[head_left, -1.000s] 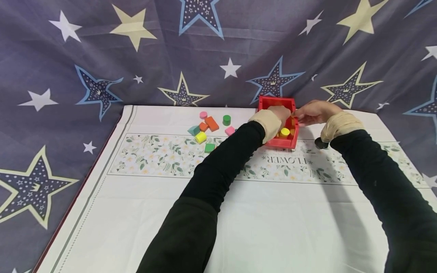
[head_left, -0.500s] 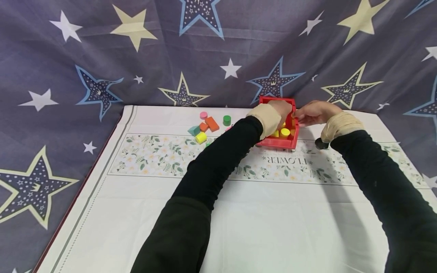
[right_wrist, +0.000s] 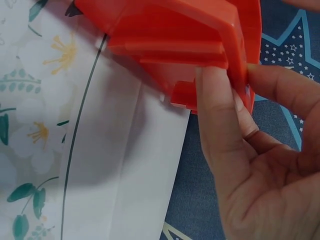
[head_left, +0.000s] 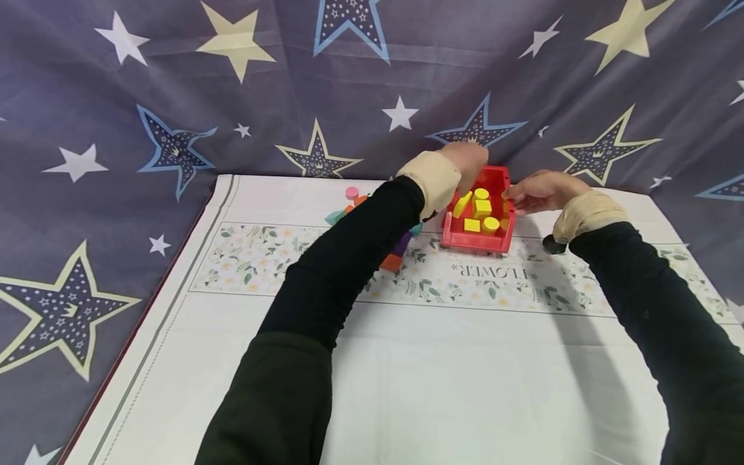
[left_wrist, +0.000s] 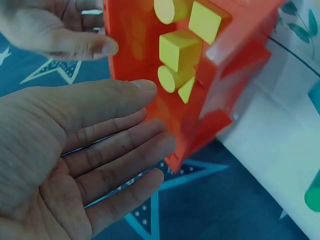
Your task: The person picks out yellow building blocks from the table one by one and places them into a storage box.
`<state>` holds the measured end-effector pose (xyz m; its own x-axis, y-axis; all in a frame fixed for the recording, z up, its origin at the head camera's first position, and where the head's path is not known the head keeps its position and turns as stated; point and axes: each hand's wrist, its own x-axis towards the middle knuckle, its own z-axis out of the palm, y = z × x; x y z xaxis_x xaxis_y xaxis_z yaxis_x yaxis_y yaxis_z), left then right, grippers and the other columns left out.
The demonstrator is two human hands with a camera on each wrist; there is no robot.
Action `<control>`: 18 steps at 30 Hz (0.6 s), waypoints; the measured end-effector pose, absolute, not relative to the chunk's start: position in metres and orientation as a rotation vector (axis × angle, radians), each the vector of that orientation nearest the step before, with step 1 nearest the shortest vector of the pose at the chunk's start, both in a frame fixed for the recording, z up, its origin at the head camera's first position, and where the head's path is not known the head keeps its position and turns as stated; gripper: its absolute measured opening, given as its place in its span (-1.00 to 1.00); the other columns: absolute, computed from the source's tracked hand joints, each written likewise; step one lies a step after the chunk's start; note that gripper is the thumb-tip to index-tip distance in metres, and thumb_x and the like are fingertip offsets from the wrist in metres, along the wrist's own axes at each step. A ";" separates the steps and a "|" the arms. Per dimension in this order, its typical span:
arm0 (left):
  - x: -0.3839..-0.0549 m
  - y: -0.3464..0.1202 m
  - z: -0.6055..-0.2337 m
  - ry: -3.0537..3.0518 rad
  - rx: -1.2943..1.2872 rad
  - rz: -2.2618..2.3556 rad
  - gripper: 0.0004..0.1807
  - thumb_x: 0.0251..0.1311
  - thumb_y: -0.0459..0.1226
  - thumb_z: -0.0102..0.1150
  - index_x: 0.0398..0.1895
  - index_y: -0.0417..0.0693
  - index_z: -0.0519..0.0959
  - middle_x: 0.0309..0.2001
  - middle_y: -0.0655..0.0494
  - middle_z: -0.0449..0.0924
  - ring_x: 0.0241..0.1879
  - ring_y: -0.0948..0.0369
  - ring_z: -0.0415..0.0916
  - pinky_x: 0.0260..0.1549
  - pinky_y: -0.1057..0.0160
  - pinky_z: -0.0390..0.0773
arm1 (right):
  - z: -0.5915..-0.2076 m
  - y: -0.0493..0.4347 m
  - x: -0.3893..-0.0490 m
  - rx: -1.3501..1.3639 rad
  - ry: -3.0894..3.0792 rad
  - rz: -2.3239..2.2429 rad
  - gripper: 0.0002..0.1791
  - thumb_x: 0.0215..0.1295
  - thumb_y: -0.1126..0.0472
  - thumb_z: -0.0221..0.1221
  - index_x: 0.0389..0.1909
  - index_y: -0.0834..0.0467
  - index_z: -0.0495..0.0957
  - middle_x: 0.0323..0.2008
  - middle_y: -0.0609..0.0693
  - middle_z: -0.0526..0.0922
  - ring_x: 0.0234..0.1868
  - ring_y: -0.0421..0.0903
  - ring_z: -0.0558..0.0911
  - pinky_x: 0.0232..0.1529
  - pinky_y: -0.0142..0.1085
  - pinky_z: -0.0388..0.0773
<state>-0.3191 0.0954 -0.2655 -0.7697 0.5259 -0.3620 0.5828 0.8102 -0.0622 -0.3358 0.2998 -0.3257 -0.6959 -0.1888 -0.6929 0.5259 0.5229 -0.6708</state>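
A red open-topped plastic box [head_left: 475, 243] stands near the table's back edge, holding several yellow blocks [head_left: 482, 208], among them cylinders and cubes. Above the box's left rim is my left hand [head_left: 467, 163]; the left wrist view shows that hand [left_wrist: 102, 145] with its fingers extended and nothing in them. On the opposite side, my right hand [head_left: 547, 190] grips the box's right wall. The right wrist view has the thumb [right_wrist: 220, 115] on the outer side of the red wall and a finger on the other side.
Left of the box lie loose blocks, partly hidden by my left sleeve: a pink cylinder [head_left: 351, 192], a teal block [head_left: 334, 218], a purple block [head_left: 401, 244] and an orange block [head_left: 391, 262]. A star-patterned cloth [head_left: 279, 77] hangs behind the white table [head_left: 494, 381].
My left hand has come up out of the box toward its left rim, uncovering more yellow blocks. My right hand keeps its grip on the wall. The head view has shifted slightly.
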 end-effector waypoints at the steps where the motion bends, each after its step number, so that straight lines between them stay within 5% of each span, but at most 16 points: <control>1: -0.321 0.093 -0.265 2.672 0.843 -0.234 -0.46 0.24 -0.24 0.34 0.31 -0.02 0.50 0.21 0.10 0.57 0.04 0.19 0.44 0.11 0.29 0.62 | -0.325 0.300 -0.335 0.278 2.027 -1.215 -0.72 0.50 0.15 0.12 -0.45 0.08 0.60 -0.52 -0.12 0.63 -0.45 -0.26 0.67 -0.21 -0.40 0.70; 14: -0.331 0.031 -0.256 2.736 0.910 -0.065 -0.82 0.19 -0.29 0.35 -0.15 -0.11 0.66 -0.20 0.09 0.62 -0.20 0.18 0.48 -0.05 0.19 0.62 | -0.323 0.299 -0.332 0.276 2.048 -1.199 -0.73 0.51 0.12 0.12 -0.44 0.11 0.57 -0.52 -0.12 0.62 -0.45 -0.24 0.67 -0.17 -0.38 0.70; 18: -0.332 0.008 -0.255 2.740 0.909 -0.040 -0.83 0.16 -0.31 0.35 -0.18 -0.10 0.66 -0.18 0.10 0.65 -0.16 0.16 0.55 -0.05 0.17 0.60 | -0.323 0.299 -0.332 0.287 2.044 -1.210 -0.75 0.50 0.12 0.14 -0.39 0.12 0.58 -0.50 -0.11 0.63 -0.44 -0.23 0.67 -0.15 -0.37 0.70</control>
